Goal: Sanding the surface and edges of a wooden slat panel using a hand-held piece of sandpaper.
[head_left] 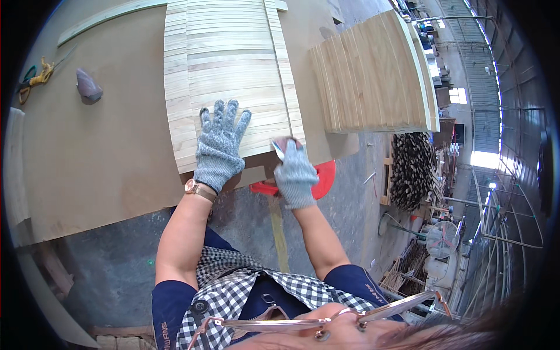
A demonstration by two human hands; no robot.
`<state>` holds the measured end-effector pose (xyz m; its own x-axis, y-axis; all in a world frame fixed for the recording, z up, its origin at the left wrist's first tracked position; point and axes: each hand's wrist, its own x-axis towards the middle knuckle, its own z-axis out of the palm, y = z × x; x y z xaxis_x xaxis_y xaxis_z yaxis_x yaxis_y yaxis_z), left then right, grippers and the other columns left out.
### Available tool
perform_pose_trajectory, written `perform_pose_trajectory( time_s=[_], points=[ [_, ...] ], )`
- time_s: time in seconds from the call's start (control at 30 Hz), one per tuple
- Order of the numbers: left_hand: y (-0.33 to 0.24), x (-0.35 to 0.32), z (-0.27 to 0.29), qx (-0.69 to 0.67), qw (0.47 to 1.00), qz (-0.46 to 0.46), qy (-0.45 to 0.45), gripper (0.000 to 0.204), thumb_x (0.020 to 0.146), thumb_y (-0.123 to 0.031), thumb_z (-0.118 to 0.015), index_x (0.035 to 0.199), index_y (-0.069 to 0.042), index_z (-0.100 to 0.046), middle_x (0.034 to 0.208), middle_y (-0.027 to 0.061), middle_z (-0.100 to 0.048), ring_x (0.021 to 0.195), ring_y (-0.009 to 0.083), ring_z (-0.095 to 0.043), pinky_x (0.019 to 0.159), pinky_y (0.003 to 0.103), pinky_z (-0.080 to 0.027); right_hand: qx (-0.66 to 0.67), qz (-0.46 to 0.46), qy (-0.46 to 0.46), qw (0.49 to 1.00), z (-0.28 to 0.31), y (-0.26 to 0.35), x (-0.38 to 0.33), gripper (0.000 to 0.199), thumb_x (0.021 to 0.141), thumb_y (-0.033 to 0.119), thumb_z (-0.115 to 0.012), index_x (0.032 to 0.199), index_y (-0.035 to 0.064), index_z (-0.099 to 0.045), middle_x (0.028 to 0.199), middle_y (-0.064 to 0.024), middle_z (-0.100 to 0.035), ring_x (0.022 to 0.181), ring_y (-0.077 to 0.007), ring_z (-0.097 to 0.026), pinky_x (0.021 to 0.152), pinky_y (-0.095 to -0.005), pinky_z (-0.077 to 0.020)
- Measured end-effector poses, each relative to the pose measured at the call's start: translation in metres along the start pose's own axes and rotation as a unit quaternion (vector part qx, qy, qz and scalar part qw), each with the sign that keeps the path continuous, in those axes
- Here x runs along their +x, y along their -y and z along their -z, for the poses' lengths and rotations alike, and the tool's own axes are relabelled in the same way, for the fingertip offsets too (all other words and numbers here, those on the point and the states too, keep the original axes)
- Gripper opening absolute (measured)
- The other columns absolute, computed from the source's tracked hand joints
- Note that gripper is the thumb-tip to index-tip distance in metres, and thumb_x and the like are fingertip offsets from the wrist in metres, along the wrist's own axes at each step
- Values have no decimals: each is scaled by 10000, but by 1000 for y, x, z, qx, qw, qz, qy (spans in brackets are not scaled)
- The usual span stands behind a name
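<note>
A long row of pale wooden strips (233, 73) lies side by side on the brown table board (125, 151). My left hand (220, 140), in a grey knitted glove, rests flat on the near part of the row with its fingers spread. My right hand (296, 178), gloved the same way, is at the row's near right corner. It grips a folded, purplish-brown piece that looks like sandpaper (280, 144), pressed against the strips' ends or edge. The glove partly covers this piece, so its exact contact is hard to see.
Stacked wooden boards (373, 76) stand to the right. On the left lie a purplish-grey folded piece (88, 85) and scissors with yellow-wrapped handles (41, 76). Below the table's near edge is a red round seat (325, 178). Bundled sticks (413, 169) and a fan (442, 239) are farther right.
</note>
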<state>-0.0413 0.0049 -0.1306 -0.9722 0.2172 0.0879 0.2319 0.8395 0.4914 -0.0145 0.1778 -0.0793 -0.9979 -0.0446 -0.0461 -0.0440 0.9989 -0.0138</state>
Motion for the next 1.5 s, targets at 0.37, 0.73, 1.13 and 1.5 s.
perform_pose_trajectory(
  time_s=[0.37, 0.73, 1.13, 1.5],
  points=[
    [3, 2, 4, 7, 1000, 8, 29, 884, 565, -220, -671, 1383, -147, -343, 1463, 164, -228, 1368, 357, -162, 1107, 542, -93, 93, -66, -46, 992, 5, -68, -65, 293, 822, 137, -600, 1107, 70, -612, 1055, -153, -629, 937, -314, -618, 802, -381, -496],
    [4, 0, 7, 24, 997, -20, 74, 948, 590, -398, -728, 1398, -134, -307, 1471, 174, -199, 1369, 375, -133, 1098, 553, -92, 668, -275, 67, 688, 19, -64, -71, 410, 774, 106, -688, 1155, 17, -562, 1047, -70, -627, 961, -202, -606, 856, -340, -483],
    [-8, -11, 3, -34, 996, -71, 42, 904, 650, -402, -715, 1396, -102, -304, 1463, 181, -223, 1371, 382, -131, 1096, 542, -114, 749, -296, 59, 590, 11, -46, -48, 327, 746, 62, -683, 1065, 31, -615, 966, -44, -643, 897, -143, -598, 799, -294, -489],
    [-45, 3, 0, 14, 987, -125, 100, 799, 711, -343, -637, 1383, -63, -307, 1454, 218, -216, 1353, 423, -152, 1086, 573, -79, 683, -291, 87, 664, 60, -43, 4, 336, 799, 153, -659, 1101, 23, -593, 973, -45, -627, 897, -136, -578, 810, -274, -465]
  ],
)
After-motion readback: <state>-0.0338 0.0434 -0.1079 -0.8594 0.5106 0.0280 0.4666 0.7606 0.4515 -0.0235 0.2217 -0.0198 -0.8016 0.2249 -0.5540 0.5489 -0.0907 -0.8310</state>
